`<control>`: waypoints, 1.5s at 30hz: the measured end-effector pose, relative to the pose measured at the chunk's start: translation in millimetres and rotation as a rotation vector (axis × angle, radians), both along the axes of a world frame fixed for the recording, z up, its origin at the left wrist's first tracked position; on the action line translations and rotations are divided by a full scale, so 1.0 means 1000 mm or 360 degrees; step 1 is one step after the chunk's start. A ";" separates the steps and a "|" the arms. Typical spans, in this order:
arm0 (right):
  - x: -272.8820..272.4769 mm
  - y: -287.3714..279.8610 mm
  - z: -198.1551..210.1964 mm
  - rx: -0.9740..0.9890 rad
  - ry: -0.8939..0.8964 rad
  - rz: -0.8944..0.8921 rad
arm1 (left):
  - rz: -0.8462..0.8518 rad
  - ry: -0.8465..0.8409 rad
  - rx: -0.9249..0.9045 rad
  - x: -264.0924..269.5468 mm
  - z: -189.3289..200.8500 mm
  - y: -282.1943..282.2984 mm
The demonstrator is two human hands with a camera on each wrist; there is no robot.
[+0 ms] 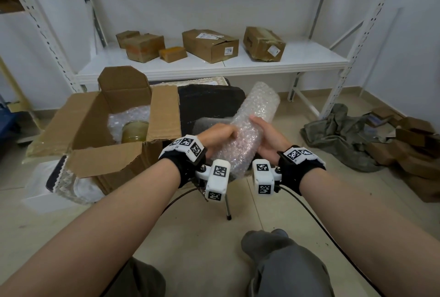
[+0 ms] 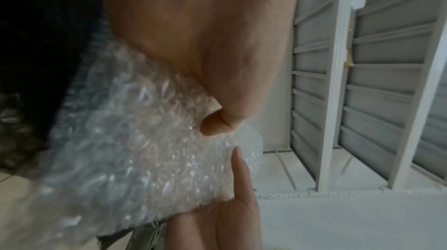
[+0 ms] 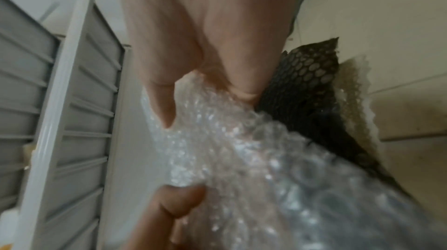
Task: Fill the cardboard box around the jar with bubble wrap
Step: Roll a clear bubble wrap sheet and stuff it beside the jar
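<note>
A: Head view?
B: Left hand (image 1: 217,136) and right hand (image 1: 269,138) are gripping a bubble wrap roll (image 1: 252,125). Left of them, the cardboard box (image 1: 102,134) is holding the jar (image 1: 134,131) amid wrap; shelving behind.
A: Wrists?
B: Left thumb (image 2: 215,126) is pressing wrap (image 2: 135,158); right fingers (image 3: 162,105) are clasping it (image 3: 241,158). Blurred.

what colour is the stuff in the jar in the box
Yellowish-amber, seen through the jar in the cardboard box; the head view shows it best.
</note>
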State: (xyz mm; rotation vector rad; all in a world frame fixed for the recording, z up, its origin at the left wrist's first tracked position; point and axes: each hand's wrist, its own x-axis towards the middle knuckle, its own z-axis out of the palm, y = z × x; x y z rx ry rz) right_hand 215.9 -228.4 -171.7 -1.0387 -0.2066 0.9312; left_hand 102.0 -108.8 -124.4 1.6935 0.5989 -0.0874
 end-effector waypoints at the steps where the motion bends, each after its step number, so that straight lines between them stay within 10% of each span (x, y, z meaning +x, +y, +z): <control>1: 0.000 0.000 0.000 0.0022 0.0009 -0.0043 | 0.0013 0.0026 -0.0095 -0.002 -0.005 0.002; 7: 0.005 -0.005 0.004 -0.0008 -0.0210 -0.0175 | 0.0001 0.0051 -0.0135 -0.013 -0.038 0.017; 13: 0.012 -0.021 0.007 -0.0109 -0.0280 -0.0088 | 0.0655 -0.0328 0.0179 -0.013 -0.043 0.030; 25: 0.033 -0.043 0.003 -0.0322 -0.0455 0.0148 | 0.0374 -0.0669 0.0371 -0.011 -0.028 0.026; 31: 0.035 -0.034 -0.006 -0.0607 -0.0581 -0.0192 | 0.0009 -0.0721 0.0610 -0.002 -0.012 0.000; 38: 0.006 -0.018 0.027 0.0091 -0.0107 -0.0029 | -0.0370 -0.0608 0.1177 0.011 -0.008 -0.037; 45: 0.017 -0.019 0.021 -0.0205 -0.0232 -0.0302 | -0.0310 -0.0698 0.1156 0.006 -0.003 -0.024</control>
